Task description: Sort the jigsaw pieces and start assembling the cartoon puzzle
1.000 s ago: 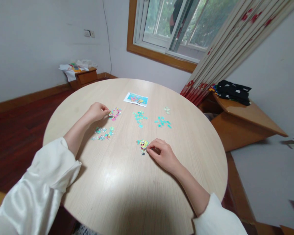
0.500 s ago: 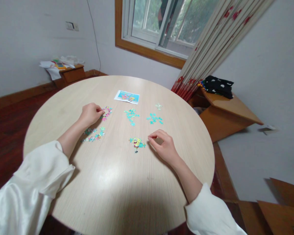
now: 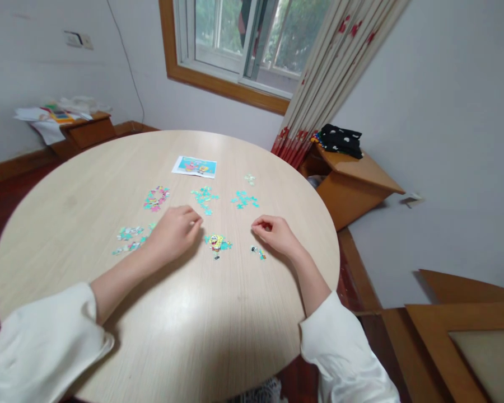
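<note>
My left hand (image 3: 177, 232) is closed in a pinch just left of a partly joined jigsaw puzzle section (image 3: 215, 243) with a yellow cartoon figure. Whatever its fingertips hold is too small to make out. On the right, my right hand (image 3: 276, 234) hovers with thumb and fingers pinched together, their contents hidden. Below it lies a small cluster of puzzle pieces (image 3: 259, 253). Pink and mixed puzzle pieces (image 3: 157, 198) form a ring beyond my left hand. Another pile of pieces (image 3: 130, 238) is partly covered by my left forearm.
Turquoise pieces (image 3: 204, 197) and a second turquoise group (image 3: 244, 199) lie mid-table, with pale pieces (image 3: 250, 179) behind. A reference picture (image 3: 195, 167) rests farther back. The round table (image 3: 185, 336) stands near a curtain (image 3: 315, 84) and a wooden cabinet (image 3: 353, 184).
My left hand has moved right, from the pink pieces toward the yellow figure section. My right hand has shifted slightly away, and the small cluster below it now shows. The view has turned right.
</note>
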The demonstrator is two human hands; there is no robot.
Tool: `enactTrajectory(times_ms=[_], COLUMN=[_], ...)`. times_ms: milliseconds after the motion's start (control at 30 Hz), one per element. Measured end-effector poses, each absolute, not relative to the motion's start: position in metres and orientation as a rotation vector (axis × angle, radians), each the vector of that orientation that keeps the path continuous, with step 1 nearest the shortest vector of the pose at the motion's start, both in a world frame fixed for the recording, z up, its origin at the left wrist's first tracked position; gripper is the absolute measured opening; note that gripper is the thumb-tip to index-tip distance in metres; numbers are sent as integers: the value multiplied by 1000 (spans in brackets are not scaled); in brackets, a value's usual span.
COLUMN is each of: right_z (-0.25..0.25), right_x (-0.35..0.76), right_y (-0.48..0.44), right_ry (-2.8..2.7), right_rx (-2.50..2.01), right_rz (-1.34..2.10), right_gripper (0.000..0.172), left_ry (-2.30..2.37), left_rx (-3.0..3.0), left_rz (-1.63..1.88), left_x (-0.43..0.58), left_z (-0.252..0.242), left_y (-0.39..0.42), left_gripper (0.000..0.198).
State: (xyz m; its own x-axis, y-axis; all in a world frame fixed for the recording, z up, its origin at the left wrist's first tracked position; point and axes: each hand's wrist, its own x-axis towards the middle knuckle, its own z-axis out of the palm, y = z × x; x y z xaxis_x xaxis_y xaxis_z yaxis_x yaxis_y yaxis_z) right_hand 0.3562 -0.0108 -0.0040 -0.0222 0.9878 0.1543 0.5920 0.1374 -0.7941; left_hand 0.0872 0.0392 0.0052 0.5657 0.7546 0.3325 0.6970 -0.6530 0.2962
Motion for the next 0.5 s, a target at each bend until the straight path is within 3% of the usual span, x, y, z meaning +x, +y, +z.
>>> enactTrajectory(times_ms=[167, 333, 500], right_z=[-1, 4, 7], right_x=[364, 369, 363], right_y=[-14, -15, -17], right_ry=[-1811, -2038, -2093], right_rx=[-1492, -1470, -1488], right_rz=[1038, 959, 893], right_gripper=[16, 15, 7], left_ry=[1079, 1083, 1037], left_rx=[2832, 2866, 2868], left_rz=[503, 393, 309], left_x=[121, 126, 126], left_z=[-18, -40, -39], left_y=[-15, -31, -20], left_gripper=[46, 63, 63])
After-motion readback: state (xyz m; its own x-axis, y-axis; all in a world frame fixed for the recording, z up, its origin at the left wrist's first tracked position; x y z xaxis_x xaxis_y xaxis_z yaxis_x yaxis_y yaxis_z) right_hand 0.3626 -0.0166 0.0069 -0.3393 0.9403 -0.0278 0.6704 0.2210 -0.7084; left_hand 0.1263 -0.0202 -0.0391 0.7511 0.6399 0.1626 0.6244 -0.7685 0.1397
